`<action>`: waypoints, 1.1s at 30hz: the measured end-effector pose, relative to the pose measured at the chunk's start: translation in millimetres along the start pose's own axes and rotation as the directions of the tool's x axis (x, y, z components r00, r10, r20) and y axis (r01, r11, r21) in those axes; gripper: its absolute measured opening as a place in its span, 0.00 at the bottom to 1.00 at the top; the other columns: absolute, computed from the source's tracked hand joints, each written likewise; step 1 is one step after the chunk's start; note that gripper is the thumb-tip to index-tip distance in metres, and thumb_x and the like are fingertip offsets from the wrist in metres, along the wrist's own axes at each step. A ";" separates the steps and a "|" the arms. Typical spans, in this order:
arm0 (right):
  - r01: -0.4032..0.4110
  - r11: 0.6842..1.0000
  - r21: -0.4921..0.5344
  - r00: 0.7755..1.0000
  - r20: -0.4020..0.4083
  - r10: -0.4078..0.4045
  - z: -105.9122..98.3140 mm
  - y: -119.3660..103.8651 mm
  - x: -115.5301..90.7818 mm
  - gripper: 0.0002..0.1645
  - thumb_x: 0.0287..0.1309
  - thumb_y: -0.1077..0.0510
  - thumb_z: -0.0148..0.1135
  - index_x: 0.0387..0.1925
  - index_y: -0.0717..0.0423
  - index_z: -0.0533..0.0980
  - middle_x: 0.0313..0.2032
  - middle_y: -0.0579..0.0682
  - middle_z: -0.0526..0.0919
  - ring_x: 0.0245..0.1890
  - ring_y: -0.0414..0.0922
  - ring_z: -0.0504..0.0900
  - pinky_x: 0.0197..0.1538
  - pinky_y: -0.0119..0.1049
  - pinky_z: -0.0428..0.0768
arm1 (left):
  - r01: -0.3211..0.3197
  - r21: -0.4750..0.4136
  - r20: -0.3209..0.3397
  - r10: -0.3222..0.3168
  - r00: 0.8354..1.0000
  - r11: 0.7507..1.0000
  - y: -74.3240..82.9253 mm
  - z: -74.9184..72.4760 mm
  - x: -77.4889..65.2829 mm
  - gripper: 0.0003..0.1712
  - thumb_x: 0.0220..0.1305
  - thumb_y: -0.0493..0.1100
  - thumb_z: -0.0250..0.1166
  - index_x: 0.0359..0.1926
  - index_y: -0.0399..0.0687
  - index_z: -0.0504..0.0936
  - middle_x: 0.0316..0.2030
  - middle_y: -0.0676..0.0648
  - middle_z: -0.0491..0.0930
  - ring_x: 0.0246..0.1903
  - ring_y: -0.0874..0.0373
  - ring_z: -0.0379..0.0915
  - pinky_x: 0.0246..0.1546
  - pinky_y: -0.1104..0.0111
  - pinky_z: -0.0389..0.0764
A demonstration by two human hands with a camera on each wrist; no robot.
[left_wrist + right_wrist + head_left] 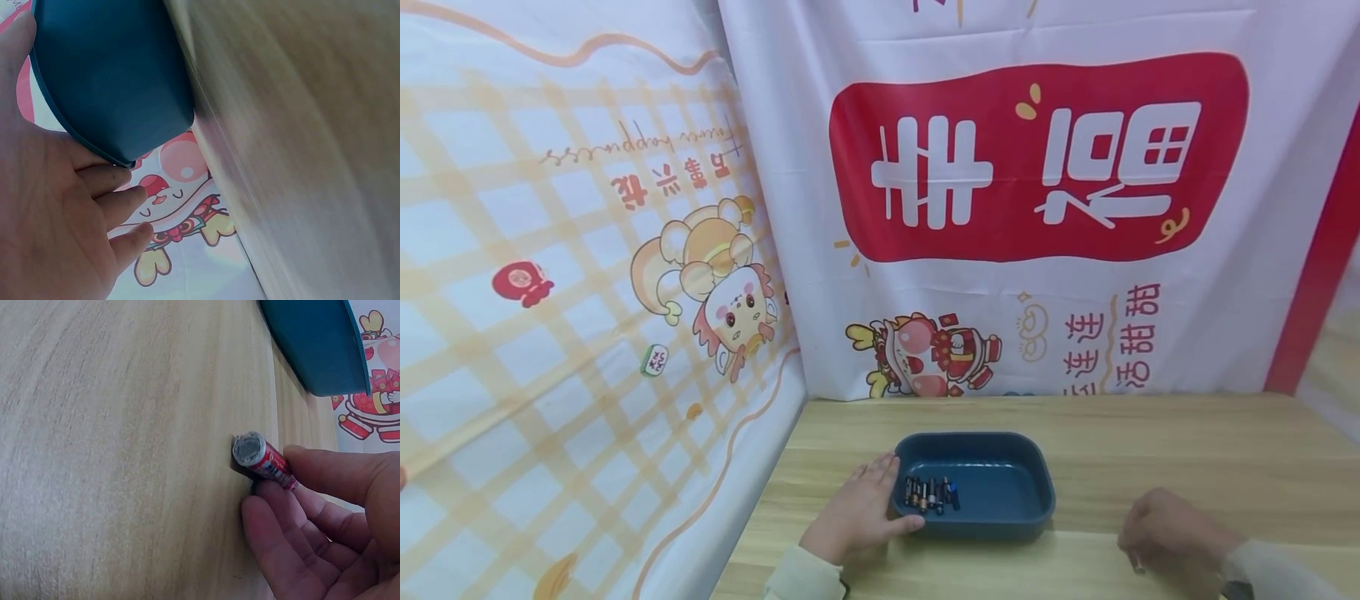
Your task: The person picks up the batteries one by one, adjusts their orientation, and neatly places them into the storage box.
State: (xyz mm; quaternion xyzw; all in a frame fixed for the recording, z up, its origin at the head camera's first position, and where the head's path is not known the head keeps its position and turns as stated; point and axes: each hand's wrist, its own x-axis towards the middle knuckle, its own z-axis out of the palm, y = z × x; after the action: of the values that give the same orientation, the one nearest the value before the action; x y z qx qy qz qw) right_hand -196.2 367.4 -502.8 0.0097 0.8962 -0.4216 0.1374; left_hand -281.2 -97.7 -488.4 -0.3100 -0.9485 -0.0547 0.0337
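Note:
In the head view, my right hand (1172, 525) is low over the table to the right of a dark blue bin (1000, 530). Between its thumb and fingers it pinches a red battery (275, 467), whose grey flat end faces the right wrist camera, close over the wood. My left hand (865, 508) rests against the left end of the bin. Its thumb lies at the near rim, and its other fingers (128, 206) are extended and spread around the corner. Several small batteries (931, 494) lie together inside the bin at the left, mostly dark with some copper-coloured and blue parts.
The wooden table (1090, 475) runs back to a hanging white cloth (790, 167) with red lettering and cartoon figures. Another printed cloth (587, 333) with a yellow check borders the left side.

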 end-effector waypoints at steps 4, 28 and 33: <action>-0.054 0.998 -0.023 0.997 -0.055 0.052 1.9 -2.4 1.4 0.08 0.50 0.58 0.69 0.26 0.59 0.80 0.23 0.51 0.83 0.26 0.48 0.80 0.32 0.40 0.78 | -0.002 -0.001 -0.003 0.002 1.000 1.000 0.2 -0.1 -0.9 0.61 0.56 0.82 0.45 0.75 0.42 0.53 0.74 0.44 0.50 0.73 0.51 0.45 0.70 0.52 0.51; 0.014 1.000 0.019 0.999 -0.046 -0.013 3.8 -2.3 -5.6 0.07 0.49 0.62 0.66 0.30 0.62 0.79 0.25 0.52 0.81 0.27 0.48 0.79 0.30 0.41 0.79 | -0.024 -0.005 -0.035 0.024 0.999 1.000 -2.2 3.3 -1.9 0.61 0.57 0.82 0.45 0.75 0.40 0.55 0.74 0.43 0.52 0.72 0.51 0.48 0.69 0.51 0.53; 0.145 0.984 0.100 0.989 0.009 -0.146 0.2 8.1 -5.9 0.06 0.49 0.65 0.63 0.32 0.64 0.80 0.25 0.52 0.80 0.26 0.48 0.79 0.28 0.41 0.80 | -0.019 -0.008 -0.030 0.019 0.999 1.000 -2.1 3.7 -1.1 0.61 0.57 0.82 0.45 0.75 0.40 0.55 0.74 0.44 0.52 0.72 0.52 0.48 0.69 0.51 0.53</action>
State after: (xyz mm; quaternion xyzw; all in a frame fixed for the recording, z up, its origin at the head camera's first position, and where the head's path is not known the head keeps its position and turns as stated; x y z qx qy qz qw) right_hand -189.4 373.1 -507.5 -0.0523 0.8715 -0.4745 0.1127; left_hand -281.6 -99.6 -492.4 -0.3184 -0.9447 -0.0629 0.0474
